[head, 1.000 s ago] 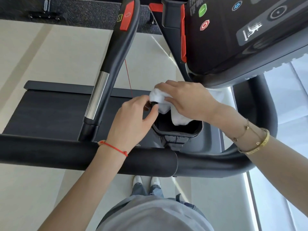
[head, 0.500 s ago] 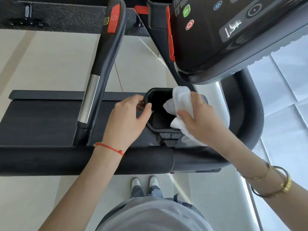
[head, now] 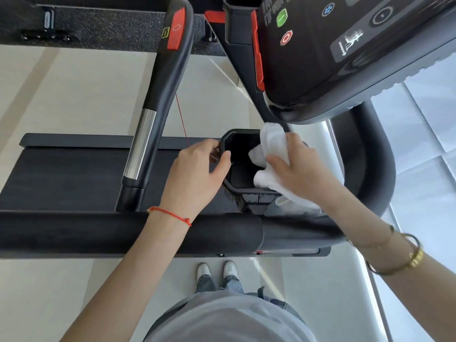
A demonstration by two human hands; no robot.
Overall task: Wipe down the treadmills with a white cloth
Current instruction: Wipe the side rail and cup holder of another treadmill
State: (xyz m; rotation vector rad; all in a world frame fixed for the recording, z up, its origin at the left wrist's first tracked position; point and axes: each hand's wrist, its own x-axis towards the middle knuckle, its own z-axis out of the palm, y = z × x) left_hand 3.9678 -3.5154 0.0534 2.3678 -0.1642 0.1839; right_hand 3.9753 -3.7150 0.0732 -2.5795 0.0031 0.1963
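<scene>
the right hand (head: 299, 169), gripping the white cloth (head: 272, 156), has slid from the cup holder's (head: 240, 166) near rim to its right wall; the left hand (head: 197, 174) still pinches the opposite rim, so wiping continues.

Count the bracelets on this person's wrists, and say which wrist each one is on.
3. A red string bracelet is on the left wrist. A thin gold chain and a thicker gold bangle are on the right wrist. Their undersides are hidden.

Pale gym floor below me

I see beige floor (head: 74, 95), dark speckled mat (head: 118, 33) upper left, bright light at right.
</scene>
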